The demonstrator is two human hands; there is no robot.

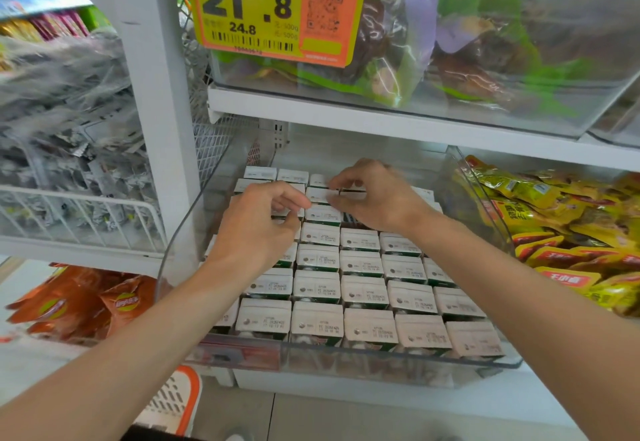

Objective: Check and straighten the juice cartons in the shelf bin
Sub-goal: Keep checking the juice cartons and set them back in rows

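Right hand [374, 198] on cartons [362, 262], clear bin [346, 369]

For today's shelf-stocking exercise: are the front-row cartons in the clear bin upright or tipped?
Upright: the front-row cartons stand in the bin, flat printed tops facing up, side by side.

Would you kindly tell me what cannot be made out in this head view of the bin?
Head view:
- Date codes on the juice cartons: too small.
- Cartons beneath the left hand and right hand: covered by them.
- Whether either hand pinches a carton: fingertips blurred.
- Carton fronts: blurred behind the clear bin wall.
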